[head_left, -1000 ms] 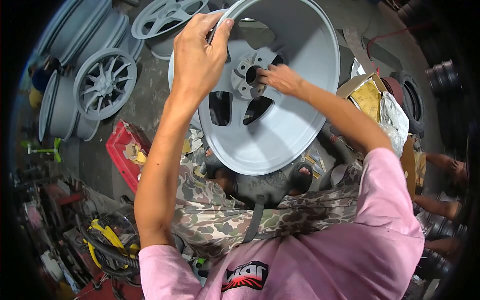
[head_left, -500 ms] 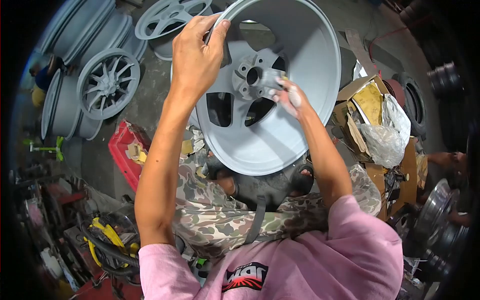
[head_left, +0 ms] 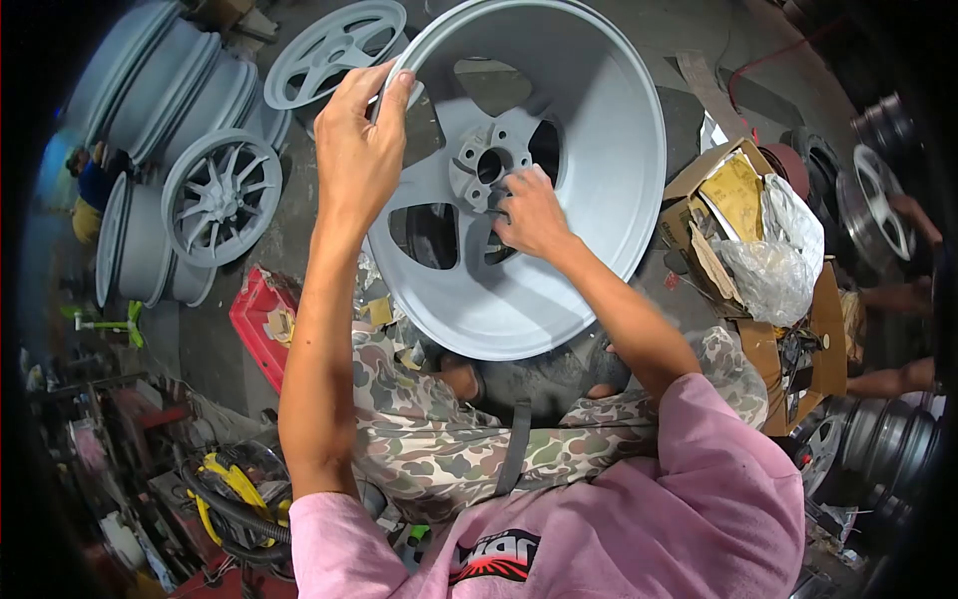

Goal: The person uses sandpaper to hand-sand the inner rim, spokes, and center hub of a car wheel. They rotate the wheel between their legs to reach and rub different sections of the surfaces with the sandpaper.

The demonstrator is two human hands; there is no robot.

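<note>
Wheel [head_left: 469, 186] in left hand [head_left: 361, 130], right hand [head_left: 533, 214] inside

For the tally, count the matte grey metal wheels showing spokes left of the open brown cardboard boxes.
3: large wheel gripped by the left hand; broad-spoked wheel beyond that hand; thin-spoked wheel farther left. Others may be hidden.

The left hand's grip [head_left: 361, 140] pinches a grey wheel [head_left: 499, 309] at its upper-left edge, while the right hand's grip [head_left: 534, 212] bends its fingers at the hub [head_left: 475, 157]; on the left sit a spoked wheel [head_left: 222, 203] and a red tray [head_left: 249, 321], on the right a cardboard box [head_left: 687, 232] with crumpled plastic [head_left: 773, 283]
</note>
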